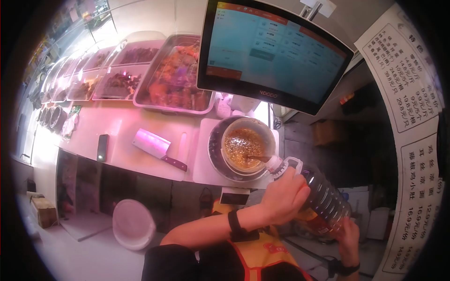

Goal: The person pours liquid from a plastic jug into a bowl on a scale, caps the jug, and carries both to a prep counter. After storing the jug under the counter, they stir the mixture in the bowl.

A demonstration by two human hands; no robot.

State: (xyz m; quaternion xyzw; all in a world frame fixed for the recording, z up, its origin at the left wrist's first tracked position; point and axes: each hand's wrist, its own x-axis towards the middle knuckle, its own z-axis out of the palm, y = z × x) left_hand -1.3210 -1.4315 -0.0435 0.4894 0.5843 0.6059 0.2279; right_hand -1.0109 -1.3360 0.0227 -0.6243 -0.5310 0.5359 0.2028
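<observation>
My left hand (pixel 283 196) is closed round the handle by the neck of a big clear plastic bottle (pixel 328 196). Under the bottle's base end, my right hand (pixel 349 239) supports it. The bottle is tilted, its mouth over a whitish round tub (pixel 271 136), and a dark stream runs from the mouth into it. Brown, speckled liquid (pixel 243 143) fills part of the tub. The tub sits inside a dark-rimmed basin (pixel 215 157) on a white board or platform (pixel 204 171). The bottle's label is partly hidden.
Left of the tub lie a cleaver (pixel 154 145) and a phone (pixel 102 147) on the white counter (pixel 126 126). Food trays (pixel 140 100) line the back. A monitor (pixel 276 51) hangs above the tub. A pale bucket (pixel 133 225) stands below, and a printed price board (pixel 403 93) is at right.
</observation>
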